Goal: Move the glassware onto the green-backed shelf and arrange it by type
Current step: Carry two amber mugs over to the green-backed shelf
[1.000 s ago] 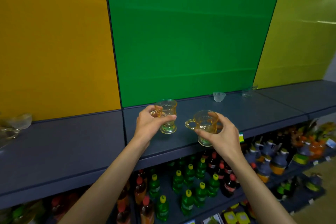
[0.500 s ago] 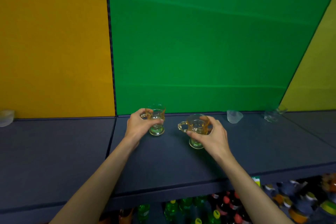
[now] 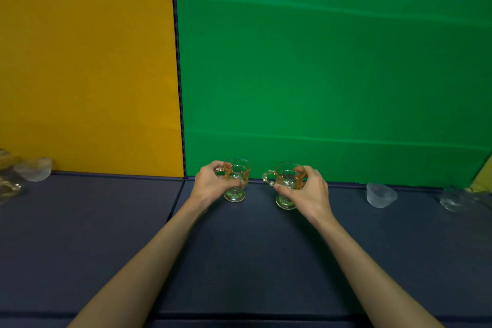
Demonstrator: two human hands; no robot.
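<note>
Now, in the head view, two amber glass mugs are being held at the back of the dark shelf (image 3: 239, 253), close against the green panel (image 3: 332, 66). The left mug (image 3: 237, 180) is being gripped by the left hand (image 3: 213, 186), whose fingers are curled round the bowl and the handle side; its foot is resting on the shelf. The right mug (image 3: 287, 185) is being gripped by the right hand (image 3: 308, 192), thumb in front and fingers over the rim, with the handle pointing left into the gap between the two mugs. Its foot is at the shelf surface, though whether it is fully set down cannot be told. Both mugs are being kept upright, side by side and apart, with neither hand touching the other.

A frosted cup (image 3: 380, 194) is lying tilted on the same shelf to the right of the right hand, and a clear glass piece (image 3: 455, 200) is sitting further right, near the yellow-green panel edge. More glassware (image 3: 32, 169) is being left on the neighbouring section under the orange panel (image 3: 85, 61), well apart from the hands.

Compared with half a second ago, both mugs are being brought further back toward the green panel, and the right mug is being lined up almost level with the left one. The bottles on the lower shelves are no longer being shown.
</note>
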